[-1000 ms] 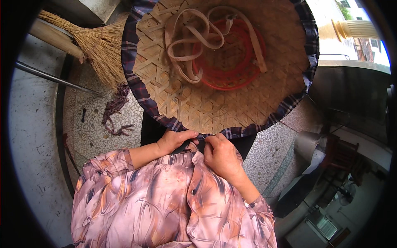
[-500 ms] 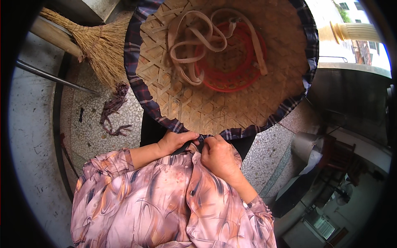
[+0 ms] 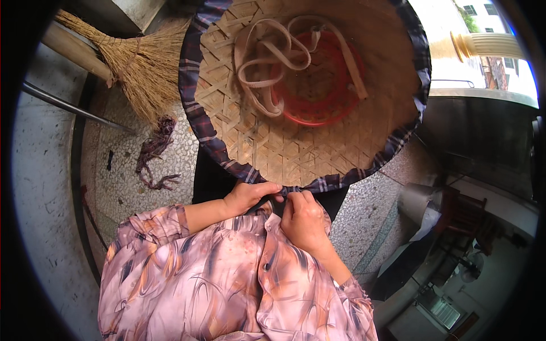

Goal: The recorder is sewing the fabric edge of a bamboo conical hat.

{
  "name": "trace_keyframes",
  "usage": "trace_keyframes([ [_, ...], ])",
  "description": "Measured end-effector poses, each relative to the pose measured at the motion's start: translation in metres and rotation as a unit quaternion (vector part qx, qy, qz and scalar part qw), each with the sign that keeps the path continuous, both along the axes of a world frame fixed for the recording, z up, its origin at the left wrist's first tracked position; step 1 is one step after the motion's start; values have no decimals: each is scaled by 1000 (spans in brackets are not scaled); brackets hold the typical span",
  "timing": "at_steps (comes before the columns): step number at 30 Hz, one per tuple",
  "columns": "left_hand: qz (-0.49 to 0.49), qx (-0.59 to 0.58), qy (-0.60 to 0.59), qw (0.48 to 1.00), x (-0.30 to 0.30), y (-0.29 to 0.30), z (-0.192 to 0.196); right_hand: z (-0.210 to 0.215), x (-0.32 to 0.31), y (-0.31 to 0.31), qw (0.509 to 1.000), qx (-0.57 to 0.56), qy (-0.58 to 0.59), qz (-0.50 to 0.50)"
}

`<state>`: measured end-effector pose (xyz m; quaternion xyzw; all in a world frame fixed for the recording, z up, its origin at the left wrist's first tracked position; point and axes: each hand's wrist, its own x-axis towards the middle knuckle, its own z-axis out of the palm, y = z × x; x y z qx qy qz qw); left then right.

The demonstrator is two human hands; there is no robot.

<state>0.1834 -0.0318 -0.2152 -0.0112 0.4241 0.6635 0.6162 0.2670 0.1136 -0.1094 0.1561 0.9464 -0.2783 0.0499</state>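
Note:
In front of me is a large woven bamboo basket (image 3: pixel 296 153), its mouth turned toward me. Dark plaid cloth (image 3: pixel 207 133) wraps its rim. My left hand (image 3: pixel 250 196) is closed on the cloth at the near edge, thumb lying along the rim. Beside it my right hand (image 3: pixel 303 219) is bent in a pinch at the same edge. Whatever its fingertips pinch is too small to make out. Inside the basket lie a loosely coiled pale strap (image 3: pixel 273 83) and a round red plastic basket (image 3: pixel 318 120), the strap partly over it.
To the left are a straw broom (image 3: pixel 142 68), a metal rod (image 3: pixel 74 106) and a tangle of dark purple strips (image 3: pixel 153 150) on the speckled floor (image 3: pixel 131 193). A grey bucket (image 3: pixel 418 199) and a dark red wooden chair (image 3: pixel 463 213) stand at the right.
The basket's mouth has tilted and shifted slightly, its left rim moving right. My right hand has moved a little right and down, still at the near rim.

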Motion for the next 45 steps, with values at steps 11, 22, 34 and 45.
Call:
trace_keyframes([
  [11,12,15,-118,993,4,25,0,2,8,9,996,33,14,-79],
  [22,15,-4,-124,992,10,26,-14,1,7,13,995,54,9,-83],
  [34,-19,8,-81,997,7,28,-7,-4,0,19,996,49,28,-66],
  [45,-57,8,13,998,8,28,-9,-3,-4,21,997,69,29,-34],
])
